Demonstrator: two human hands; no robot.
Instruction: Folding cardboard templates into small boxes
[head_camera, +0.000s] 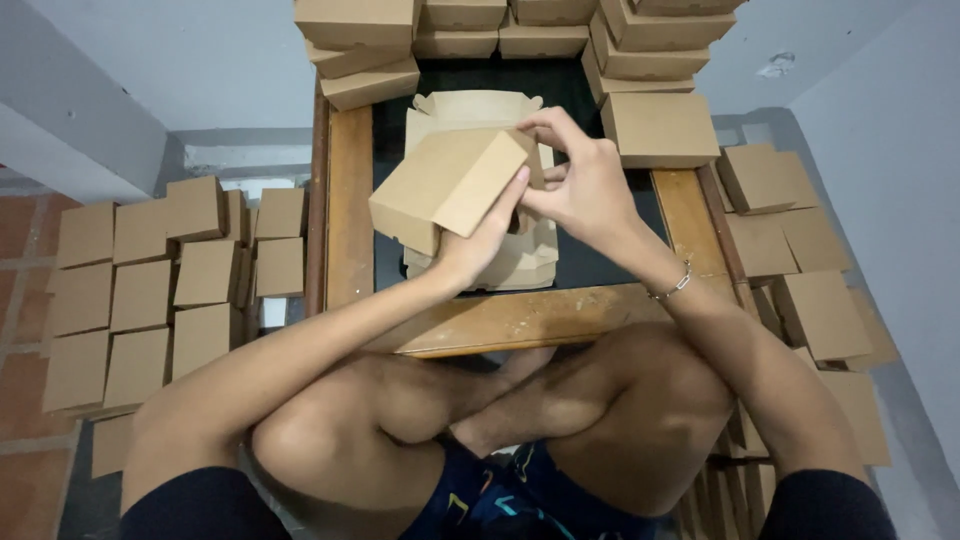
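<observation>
Hands are meeting over one small brown cardboard box (450, 185), half folded and tilting above a stack of flat die-cut cardboard blanks (500, 262) lying on the low wooden-framed table (350, 210). Left hand (487, 235) is cradling the box from below, fingers pressed together along its side; right hand (580, 180) is arching over the top — thumb and fingertips pinching a flap at the box's right end. Twelve or so finished boxes (160, 290) are sitting in rows on the floor to the left — further stacks (520, 30) are crowding the table's far edge.
</observation>
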